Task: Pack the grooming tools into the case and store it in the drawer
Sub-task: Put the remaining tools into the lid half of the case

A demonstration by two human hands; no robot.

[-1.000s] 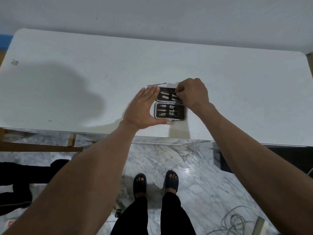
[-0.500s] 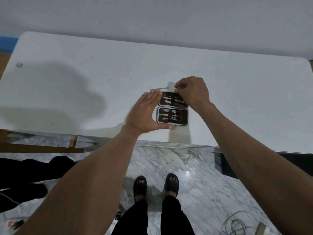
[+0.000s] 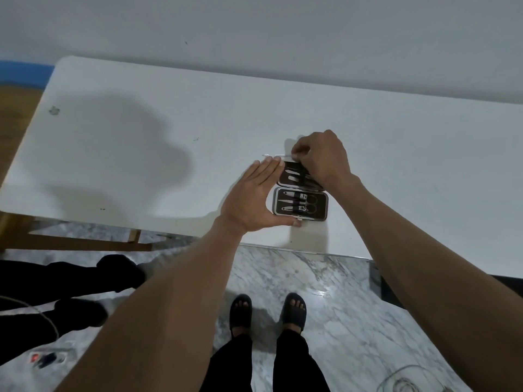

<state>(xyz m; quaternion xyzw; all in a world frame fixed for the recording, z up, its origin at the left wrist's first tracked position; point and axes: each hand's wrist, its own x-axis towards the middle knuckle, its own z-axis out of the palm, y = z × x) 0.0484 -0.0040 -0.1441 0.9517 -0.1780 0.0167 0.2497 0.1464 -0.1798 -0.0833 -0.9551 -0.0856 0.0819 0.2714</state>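
The open case (image 3: 300, 204) lies flat near the near edge of the white desk (image 3: 141, 137), right of centre. Its near half carries clippers and scissors seated in their loops; its far half shows two pale tools, partly covered by the right hand (image 3: 321, 159).

Left hand (image 3: 254, 199): fingers straight, thumb spread. The fingers lie along the left side of the case and the thumb along its near edge. This grip is wide and bracing; it holds nothing.

Right hand: compared with one second ago, it has moved from the right part of the far half to the far edge of the case. Its fingertips now pinch one end of a thin metal tool (image 3: 276, 155), which lies on the desk just beyond the case and points left. The grip is narrow, closed on that tool.

Judgement: this thin tool appears to be the last loose item. Packing is nearly complete; seating the tool, closing the case and storing it in the drawer remain. No drawer is in view.
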